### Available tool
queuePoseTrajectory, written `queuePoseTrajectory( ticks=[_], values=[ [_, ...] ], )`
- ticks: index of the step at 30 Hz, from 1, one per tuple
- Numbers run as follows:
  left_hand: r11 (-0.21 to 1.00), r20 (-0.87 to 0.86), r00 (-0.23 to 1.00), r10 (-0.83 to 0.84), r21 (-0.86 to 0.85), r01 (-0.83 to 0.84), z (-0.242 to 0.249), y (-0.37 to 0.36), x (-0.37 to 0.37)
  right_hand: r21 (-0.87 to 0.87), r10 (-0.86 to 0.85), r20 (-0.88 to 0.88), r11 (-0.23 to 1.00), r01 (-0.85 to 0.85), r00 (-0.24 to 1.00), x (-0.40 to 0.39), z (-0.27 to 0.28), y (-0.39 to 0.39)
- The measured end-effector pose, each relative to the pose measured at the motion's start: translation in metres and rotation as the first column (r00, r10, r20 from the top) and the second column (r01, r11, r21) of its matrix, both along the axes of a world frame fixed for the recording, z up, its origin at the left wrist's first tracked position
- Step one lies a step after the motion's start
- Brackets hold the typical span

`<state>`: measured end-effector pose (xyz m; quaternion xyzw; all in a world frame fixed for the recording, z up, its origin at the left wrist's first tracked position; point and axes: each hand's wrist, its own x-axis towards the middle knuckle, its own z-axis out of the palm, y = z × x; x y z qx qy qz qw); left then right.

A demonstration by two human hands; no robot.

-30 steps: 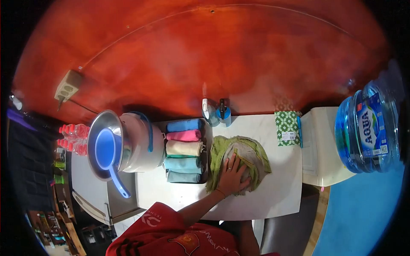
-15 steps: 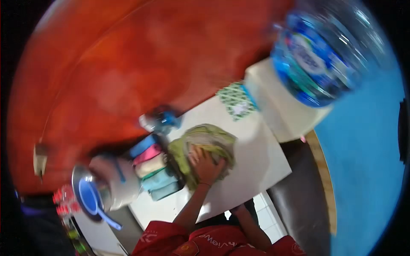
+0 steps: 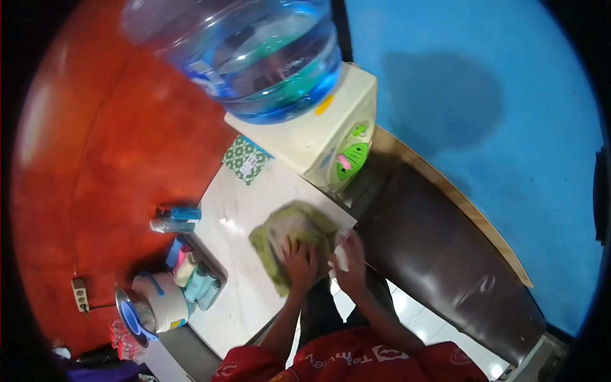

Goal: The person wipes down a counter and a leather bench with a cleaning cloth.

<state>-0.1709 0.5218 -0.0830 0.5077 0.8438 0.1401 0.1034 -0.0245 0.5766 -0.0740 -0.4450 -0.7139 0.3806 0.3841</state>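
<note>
A crumpled olive-green and grey cloth [image 3: 291, 224] lies on the white marbled tabletop [image 3: 238, 286] near its front corner. My left hand [image 3: 299, 264] presses down on the cloth, palm down with fingers apart. Just right of the cloth, by the table edge, my right hand [image 3: 351, 270] is closed around a small white thing [image 3: 342, 256]. Its kind is hard to tell, since the fingers cover part of it.
A water dispenser [image 3: 286, 137] with a large bottle [image 3: 273, 70] stands beyond the table. A green patterned packet [image 3: 245, 159], two bottles [image 3: 178, 219], a tray of rolled cloths [image 3: 197, 280] and a bucket [image 3: 162, 302] line the left. A brown padded bench [image 3: 439, 235] runs right.
My view has swung to the right. The left hand and cloth now sit closer to the table's front corner. My right hand has risen from beside my body, holding the white thing.
</note>
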Motion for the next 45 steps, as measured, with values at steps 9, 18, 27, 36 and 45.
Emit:
queuePoseTrajectory(
  ticks=[9, 18, 27, 36, 45],
  values=[
    [0.462, 0.433, 0.629, 0.645, 0.435, -0.773, 0.013, -0.023, -0.018, 0.409, 0.170, 0.338, 0.859, -0.307, 0.926, -0.045, -0.020, 0.039],
    [0.660, -0.184, 0.655, 0.733, -0.044, -0.750, -0.013, -0.010, -0.007, 0.527, -0.156, 0.038, 0.842, 0.113, 0.987, -0.035, 0.093, 0.295],
    [0.714, -0.283, 0.672, 0.685, 0.079, -0.695, -0.024, -0.018, -0.011, 0.683, -0.212, 0.455, 0.706, -0.187, 0.865, -0.089, 0.082, 0.316],
    [0.638, -0.136, 0.641, 0.755, -0.069, -0.767, -0.009, -0.005, -0.014, 0.733, -0.314, 0.472, 0.659, -0.168, 0.824, -0.120, 0.077, 0.332],
    [0.657, -0.147, 0.663, 0.734, -0.092, -0.748, -0.005, -0.004, -0.013, 0.614, -0.320, 0.503, 0.786, -0.071, 0.803, -0.127, 0.094, 0.290]
  ],
)
